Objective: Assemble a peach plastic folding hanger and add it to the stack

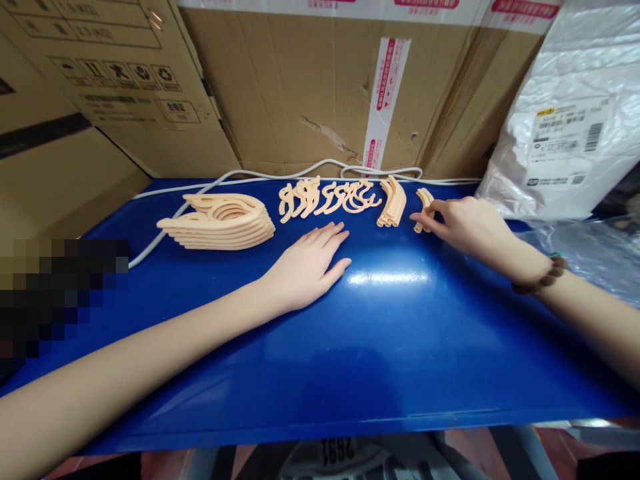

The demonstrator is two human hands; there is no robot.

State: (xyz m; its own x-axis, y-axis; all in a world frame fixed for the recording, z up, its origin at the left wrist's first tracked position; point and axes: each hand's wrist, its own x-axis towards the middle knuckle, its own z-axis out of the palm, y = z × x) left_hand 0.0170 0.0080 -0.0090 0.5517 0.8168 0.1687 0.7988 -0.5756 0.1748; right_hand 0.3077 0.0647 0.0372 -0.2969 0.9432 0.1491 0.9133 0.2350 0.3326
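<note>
My left hand (313, 267) lies palm down on the blue table (320, 373), fingers stretched out, holding nothing. Just beyond its fingertips are several small S-shaped beige pieces (330, 198) in a row. My right hand (463, 223) is at a small group of curved beige sticks (424, 200); its thumb and fingers close around the near end of one. To the left of that group lies a larger bundle of curved beige sticks (393, 203). A neat stack of beige looped flat pieces (220, 223) sits at the left, apart from both hands.
Large cardboard boxes (300, 87) wall off the back and left. A white cable (250, 175) runs along the table's rear and down its left side. At the right stand a white plastic parcel (565, 133) and crumpled clear plastic (590, 253).
</note>
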